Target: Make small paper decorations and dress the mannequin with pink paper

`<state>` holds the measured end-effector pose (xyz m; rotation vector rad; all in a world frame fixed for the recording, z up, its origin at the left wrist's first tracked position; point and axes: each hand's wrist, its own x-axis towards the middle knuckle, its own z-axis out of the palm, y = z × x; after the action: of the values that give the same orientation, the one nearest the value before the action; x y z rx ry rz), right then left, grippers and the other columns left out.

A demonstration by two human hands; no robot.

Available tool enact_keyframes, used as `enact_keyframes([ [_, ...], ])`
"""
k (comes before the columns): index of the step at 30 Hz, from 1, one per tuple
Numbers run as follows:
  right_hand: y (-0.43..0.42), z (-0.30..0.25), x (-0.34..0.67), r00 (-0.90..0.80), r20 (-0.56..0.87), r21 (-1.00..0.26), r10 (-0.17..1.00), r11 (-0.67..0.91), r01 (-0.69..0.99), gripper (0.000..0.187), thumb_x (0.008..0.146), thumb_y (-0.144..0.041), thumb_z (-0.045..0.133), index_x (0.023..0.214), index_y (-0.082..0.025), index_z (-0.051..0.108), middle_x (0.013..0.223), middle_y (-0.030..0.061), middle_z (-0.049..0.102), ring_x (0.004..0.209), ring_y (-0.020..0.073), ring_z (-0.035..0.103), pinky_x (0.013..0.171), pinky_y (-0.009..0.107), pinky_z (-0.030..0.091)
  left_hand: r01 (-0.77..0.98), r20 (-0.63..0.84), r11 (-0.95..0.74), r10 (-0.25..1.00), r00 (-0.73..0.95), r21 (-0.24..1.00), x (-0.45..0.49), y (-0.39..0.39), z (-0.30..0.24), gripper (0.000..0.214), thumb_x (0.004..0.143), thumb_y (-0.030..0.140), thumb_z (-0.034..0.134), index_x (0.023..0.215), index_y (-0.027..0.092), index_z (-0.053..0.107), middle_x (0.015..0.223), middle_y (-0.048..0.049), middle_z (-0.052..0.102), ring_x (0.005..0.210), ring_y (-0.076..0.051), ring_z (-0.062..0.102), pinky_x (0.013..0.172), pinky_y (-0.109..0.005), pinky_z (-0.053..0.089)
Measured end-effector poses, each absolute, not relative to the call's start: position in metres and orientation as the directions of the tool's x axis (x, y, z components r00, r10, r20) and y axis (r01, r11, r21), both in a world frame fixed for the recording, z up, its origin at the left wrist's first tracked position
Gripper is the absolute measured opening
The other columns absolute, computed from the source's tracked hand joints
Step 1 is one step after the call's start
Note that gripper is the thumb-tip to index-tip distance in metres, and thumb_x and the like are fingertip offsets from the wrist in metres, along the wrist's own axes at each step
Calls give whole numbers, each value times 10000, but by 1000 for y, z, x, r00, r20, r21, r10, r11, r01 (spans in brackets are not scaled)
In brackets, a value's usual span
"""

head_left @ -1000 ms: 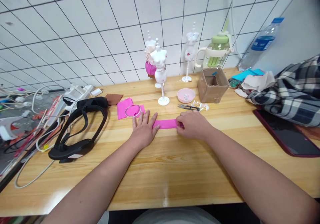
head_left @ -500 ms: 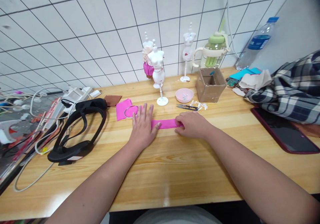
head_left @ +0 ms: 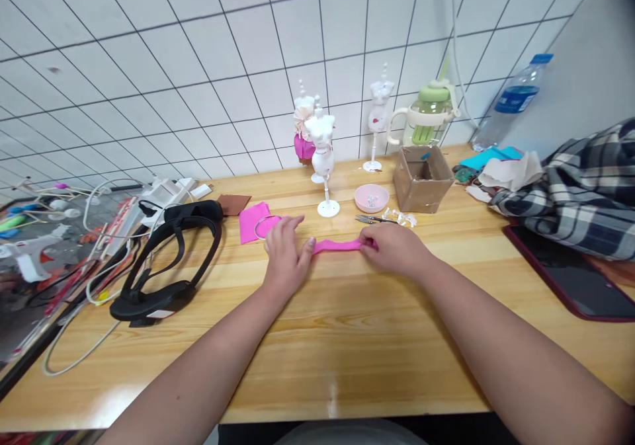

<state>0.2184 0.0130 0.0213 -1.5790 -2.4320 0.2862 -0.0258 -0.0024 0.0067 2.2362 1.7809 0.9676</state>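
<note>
A narrow pink fabric strip (head_left: 338, 245) stretches between my two hands just above the wooden table (head_left: 347, 339). My left hand (head_left: 286, 253) pinches its left end with fingers drawn together. My right hand (head_left: 391, 246) is closed on its right end. Behind my left hand lies a flat pink fabric piece (head_left: 251, 221) with a thin metal ring (head_left: 266, 226) on it. A white mini mannequin (head_left: 323, 161) on a stand rises just beyond the strip.
Small scissors (head_left: 373, 219), a pink dish (head_left: 371, 198) and a cardboard box (head_left: 421, 177) sit at the back right. A black headband device (head_left: 166, 260) and cables lie left. Plaid cloth (head_left: 580, 187) and a dark tablet (head_left: 575, 273) are right.
My left hand went from lying flat on the strip's end to pinching it. The strip now looks lifted and narrowed between both hands. The camera view shifted slightly.
</note>
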Motion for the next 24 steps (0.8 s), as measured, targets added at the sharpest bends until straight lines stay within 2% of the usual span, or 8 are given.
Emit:
enact_keyframes([
  [1, 12, 23, 216, -328, 125, -281, 936, 350, 893, 101, 847, -267, 540, 833, -227, 632, 824, 6, 680, 772, 177, 583, 593, 276, 281, 764, 390, -311, 917, 86, 564, -26, -7, 12, 484, 912, 519, 421, 1175, 147, 584, 1151, -152, 633, 1129, -282, 541, 978, -445, 409],
  [2, 10, 24, 213, -278, 174, -272, 945, 317, 908, 97, 853, -269, 540, 831, -224, 623, 811, 7, 675, 753, 177, 574, 587, 280, 271, 678, 280, -281, 953, 116, 679, -25, -12, 15, 473, 918, 541, 396, 1002, 147, 645, 940, -117, 676, 937, -242, 608, 853, -384, 473],
  [4, 4, 26, 206, -271, 282, -220, 920, 337, 915, 107, 871, -265, 531, 817, -210, 606, 787, 19, 657, 745, 180, 553, 603, 293, 267, 491, -53, -87, 963, 263, 867, -19, -21, 18, 590, 919, 597, 325, 763, 137, 659, 679, -76, 641, 670, -184, 596, 631, -303, 474],
  [7, -5, 28, 193, -397, 409, -82, 822, 466, 881, 145, 904, -245, 500, 805, -194, 593, 773, 46, 621, 761, 195, 510, 641, 316, 259, 263, -233, 146, 911, 341, 954, -6, -28, 16, 586, 871, 637, 411, 964, 122, 675, 838, -106, 690, 739, -193, 627, 544, -254, 449],
  [10, -12, 26, 184, -492, 446, 5, 748, 547, 837, 123, 885, -184, 513, 780, -193, 574, 743, 46, 585, 725, 198, 456, 629, 328, 228, 216, -164, 94, 928, 335, 972, 3, -29, 14, 532, 873, 574, 476, 1128, 137, 641, 1047, -126, 694, 976, -236, 632, 697, -292, 502],
  [14, -15, 24, 179, -528, 466, 19, 710, 588, 809, 108, 866, -146, 535, 776, -194, 571, 737, 44, 568, 712, 199, 418, 619, 334, 209, 286, -8, -86, 950, 313, 954, 5, -27, 17, 341, 873, 413, 550, 1064, 157, 669, 1094, -90, 702, 1039, -227, 621, 932, -332, 455],
  [20, -17, 24, 178, -553, 524, 25, 648, 637, 770, 145, 881, -146, 529, 762, -194, 597, 725, 37, 567, 701, 190, 404, 626, 337, 221, 281, 4, -101, 945, 327, 954, 3, -22, 13, 301, 890, 383, 528, 995, 160, 701, 989, -58, 723, 958, -215, 632, 888, -307, 465],
  [24, -20, 25, 177, -578, 538, -4, 614, 687, 726, 149, 902, -194, 515, 819, -191, 638, 775, 38, 615, 720, 186, 441, 637, 339, 249, 169, 13, -67, 952, 305, 983, 1, -21, 10, 272, 861, 374, 574, 953, 157, 711, 927, -45, 727, 900, -201, 634, 857, -293, 472],
])
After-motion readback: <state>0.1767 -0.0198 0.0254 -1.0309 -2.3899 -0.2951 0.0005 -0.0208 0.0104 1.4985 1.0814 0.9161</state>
